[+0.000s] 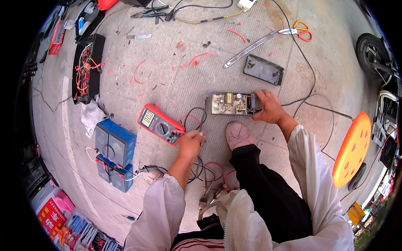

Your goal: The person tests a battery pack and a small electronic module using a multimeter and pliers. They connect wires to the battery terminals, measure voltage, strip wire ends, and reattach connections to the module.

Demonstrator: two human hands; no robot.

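My right hand [270, 108] grips the right end of an opened charger [230, 103], thumb on the near side and fingers on the far side. Its circuit board lies bare in the black case, with coils and capacitors showing. My left hand [191, 144] is closed beside the lower right end of a red multimeter [161, 124]; what its fingers hold is hidden. The meter lies face up on the ground with its display lit. Red and black test leads [213, 166] loop around my left hand and toward my feet. The black case cover [264, 69] lies beyond the charger.
Blue batteries [115, 142] joined by wires stand at left, near a white rag [93, 117] and a black box of wiring [88, 69]. Scissors [299, 31], a long metal strip [251, 49], pliers [148, 12] and wire scraps lie beyond. An orange stool [352, 149] stands at right.
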